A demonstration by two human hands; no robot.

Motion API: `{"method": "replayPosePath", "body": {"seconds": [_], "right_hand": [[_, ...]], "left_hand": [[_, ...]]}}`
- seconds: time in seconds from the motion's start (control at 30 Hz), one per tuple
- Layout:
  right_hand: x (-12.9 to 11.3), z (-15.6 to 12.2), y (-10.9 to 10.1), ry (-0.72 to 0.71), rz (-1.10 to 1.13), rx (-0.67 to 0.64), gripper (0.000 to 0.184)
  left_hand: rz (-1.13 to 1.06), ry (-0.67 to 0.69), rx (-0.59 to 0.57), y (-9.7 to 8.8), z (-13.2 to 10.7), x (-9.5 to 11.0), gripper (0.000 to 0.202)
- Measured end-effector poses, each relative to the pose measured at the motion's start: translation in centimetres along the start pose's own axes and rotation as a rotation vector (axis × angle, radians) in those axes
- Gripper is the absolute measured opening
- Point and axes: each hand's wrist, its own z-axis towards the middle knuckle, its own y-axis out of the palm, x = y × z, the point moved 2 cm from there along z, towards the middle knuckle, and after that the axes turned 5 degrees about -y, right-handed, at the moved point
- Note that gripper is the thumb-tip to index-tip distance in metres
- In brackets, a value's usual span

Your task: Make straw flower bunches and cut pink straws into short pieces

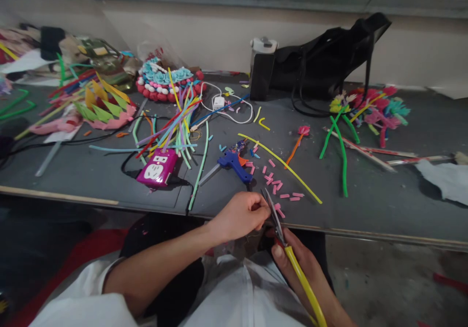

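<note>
My right hand (302, 263) is wrapped around the scissors (275, 217), whose yellow handle points down toward me and whose blades point up and slightly left. The blades look slightly parted. Close by on the left, my left hand (243, 215) is closed in a pinch at the blades; what its fingers hold, if anything, is hidden. Just beyond the blades, several short pink cut pieces (277, 185) are scattered on the grey table (226, 205). A blue hot glue gun (234, 163) lies past my left hand, its glue stick pointing left.
A yellow pipe cleaner (288, 163) crosses the table beyond the pink pieces. Left are a magenta power strip (158, 168) and a pipe cleaner bundle (175, 122). A flower on an orange stem (295, 146), a bottle (262, 71) and a black bag (318, 68) stand farther back.
</note>
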Motion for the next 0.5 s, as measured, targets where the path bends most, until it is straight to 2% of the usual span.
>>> {"method": "replayPosePath", "body": {"seconds": [0.23,0.37,0.5], "right_hand": [[1.9,0.2,-0.6,-0.002,-0.094,-0.012,0.043],[2.0,0.3,-0.6,0.024,-0.080,-0.044,0.044],[1.7,0.2,-0.6,0.056,-0.041,0.011,0.044]], "left_hand": [[0.004,0.005,0.005,-0.1,0.0,0.0,0.021],[-0.015,-0.006,-0.009,-0.1,0.1,-0.1,0.023],[-0.019,-0.004,-0.007,-0.1,0.2,-0.3,0.023]]}}
